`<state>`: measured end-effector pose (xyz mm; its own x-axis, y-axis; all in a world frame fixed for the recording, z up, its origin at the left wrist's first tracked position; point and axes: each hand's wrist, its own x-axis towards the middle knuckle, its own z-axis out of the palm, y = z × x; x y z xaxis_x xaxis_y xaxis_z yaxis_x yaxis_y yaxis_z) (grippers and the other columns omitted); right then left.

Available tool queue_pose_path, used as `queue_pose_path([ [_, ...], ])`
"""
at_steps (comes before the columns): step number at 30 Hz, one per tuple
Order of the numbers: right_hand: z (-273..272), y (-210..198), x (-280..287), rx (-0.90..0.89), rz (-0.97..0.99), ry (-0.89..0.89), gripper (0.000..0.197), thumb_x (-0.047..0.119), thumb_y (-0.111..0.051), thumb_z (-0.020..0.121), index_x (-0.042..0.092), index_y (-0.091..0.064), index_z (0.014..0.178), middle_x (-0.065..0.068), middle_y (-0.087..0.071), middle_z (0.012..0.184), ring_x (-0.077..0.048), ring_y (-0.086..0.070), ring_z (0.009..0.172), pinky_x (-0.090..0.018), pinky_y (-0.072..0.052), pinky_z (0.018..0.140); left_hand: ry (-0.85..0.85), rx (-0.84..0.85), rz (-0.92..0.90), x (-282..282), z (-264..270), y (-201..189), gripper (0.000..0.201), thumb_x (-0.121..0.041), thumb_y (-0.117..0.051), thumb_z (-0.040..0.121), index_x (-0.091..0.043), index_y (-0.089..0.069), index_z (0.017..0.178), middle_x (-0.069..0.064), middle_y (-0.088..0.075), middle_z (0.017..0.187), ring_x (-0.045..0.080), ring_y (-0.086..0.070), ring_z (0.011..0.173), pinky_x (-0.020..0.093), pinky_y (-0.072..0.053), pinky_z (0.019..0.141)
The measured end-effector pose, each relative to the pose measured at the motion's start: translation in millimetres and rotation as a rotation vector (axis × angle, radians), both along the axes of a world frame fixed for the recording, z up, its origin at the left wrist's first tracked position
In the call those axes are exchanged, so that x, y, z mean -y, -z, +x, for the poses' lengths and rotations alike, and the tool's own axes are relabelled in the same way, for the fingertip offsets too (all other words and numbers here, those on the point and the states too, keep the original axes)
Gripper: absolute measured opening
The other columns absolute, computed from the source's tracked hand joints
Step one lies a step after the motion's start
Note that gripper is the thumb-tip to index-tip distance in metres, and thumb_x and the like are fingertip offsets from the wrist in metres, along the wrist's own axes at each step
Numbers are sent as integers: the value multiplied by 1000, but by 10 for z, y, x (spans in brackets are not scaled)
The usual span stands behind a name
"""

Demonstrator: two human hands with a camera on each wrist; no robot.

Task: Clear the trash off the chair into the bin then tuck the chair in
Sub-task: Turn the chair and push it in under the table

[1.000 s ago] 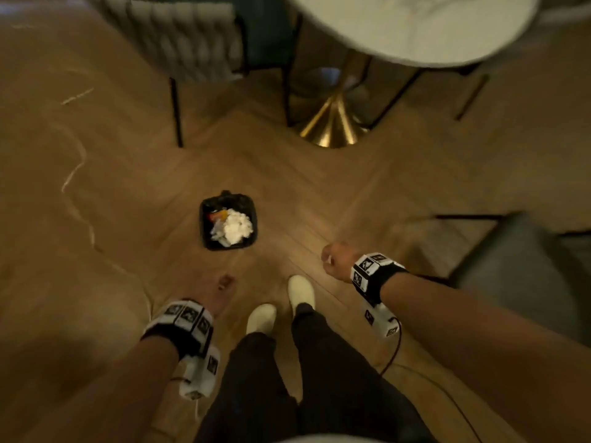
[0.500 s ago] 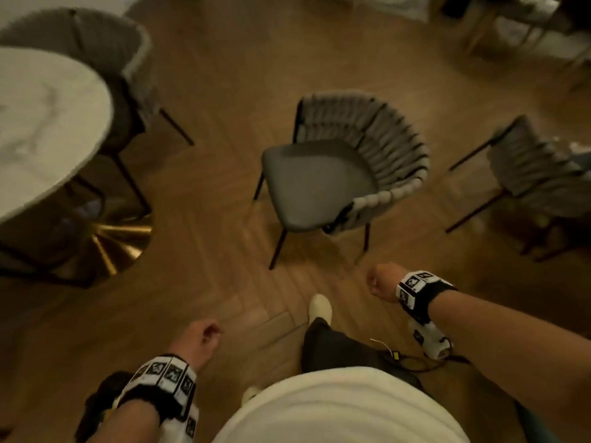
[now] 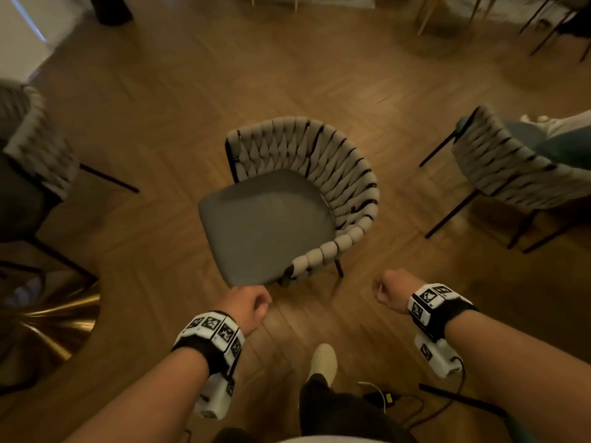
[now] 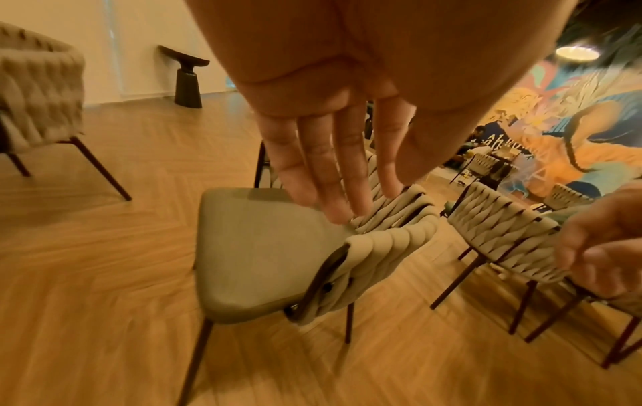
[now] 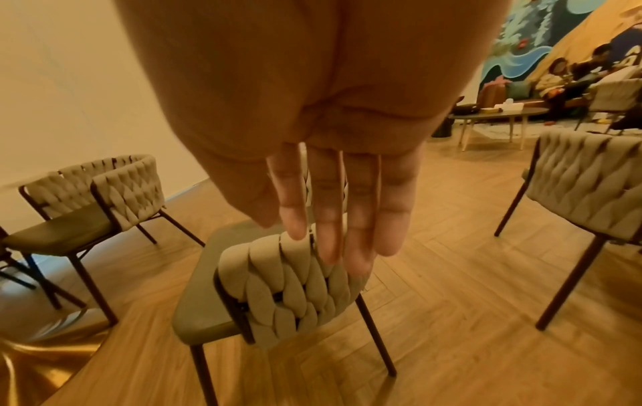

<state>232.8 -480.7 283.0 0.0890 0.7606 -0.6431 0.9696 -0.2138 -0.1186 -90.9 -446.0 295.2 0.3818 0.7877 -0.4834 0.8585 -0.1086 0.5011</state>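
I am looking down at a grey chair (image 3: 271, 219) with a woven backrest, standing alone on the herringbone wood floor, well apart from the gold pedestal (image 3: 54, 318) at the left edge of the head view. Its seat is bare; no trash shows on it, and the bin is out of view. So I judge the clearing done and the tucking-in the step in hand.

My left hand (image 3: 248, 306) hangs just in front of the seat's near corner, fingers (image 4: 323, 164) released and fairly straight, holding nothing. My right hand (image 3: 391, 294) hangs near the end of the backrest (image 5: 295, 277), also empty with fingers loosely extended; neither touches the chair.

To do this well, I would take the top of the woven backrest with both hands, turn the chair so its seat faces the bench, and slide it in square, keeping the thin dark legs clear of the pedestal.

No brand or readable writing appears; the wrist bands carry only black-and-white square markers.
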Motion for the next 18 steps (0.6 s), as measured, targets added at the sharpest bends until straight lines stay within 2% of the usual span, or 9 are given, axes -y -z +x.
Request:
queue_pose_path([
  [2,177,-52,-253,12,-31,-28,19,26,-52,85,20,-68,95,-8,-71,93,-26,-65,86,-33,-52,75,-7,50,4,-239,351,-27,12,-26,-57,82,-28,-65,91,-8,-64,83,17,-62,87,31,-51,83],
  [6,515,-128,-754,49,-46,-42,21,29,-50,86,20,-67,95,-6,-71,91,-24,-66,83,-35,-55,77,-20,163,-6,-693,960,-27,12,-26,-56,81,-27,-64,89,-2,-71,91,19,-63,86,33,-53,82],
  [10,827,-224,-1242,112,25,-42,19,28,-52,86,21,-67,97,-5,-71,92,-24,-66,85,-36,-55,78,-49,282,-69,-1089,1469,114,14,-25,-57,81,-31,-64,92,-3,-69,93,17,-63,86,34,-54,82],
  [13,1040,-298,-1684,148,15,-120,18,26,-53,87,22,-66,98,-4,-71,89,-23,-65,83,-35,-54,76,-158,359,-136,-1275,1836,231,16,-23,-57,80,-27,-63,94,-1,-67,89,20,-62,85,34,-54,81],
  [15,1198,-284,-2055,164,5,-185,20,27,-53,86,22,-66,100,-4,-71,89,-23,-65,83,-36,-55,76,-249,378,-163,-1345,2106,325,17,-21,-54,80,-24,-63,95,4,-69,94,24,-63,88,34,-54,81],
  [18,1470,-121,-2749,218,-3,-331,28,28,-53,87,22,-61,113,-7,-70,99,-28,-66,90,-38,-54,80,-403,387,-223,-1453,2573,536,18,-23,-50,80,-24,-60,95,8,-68,101,27,-62,91,39,-54,84],
])
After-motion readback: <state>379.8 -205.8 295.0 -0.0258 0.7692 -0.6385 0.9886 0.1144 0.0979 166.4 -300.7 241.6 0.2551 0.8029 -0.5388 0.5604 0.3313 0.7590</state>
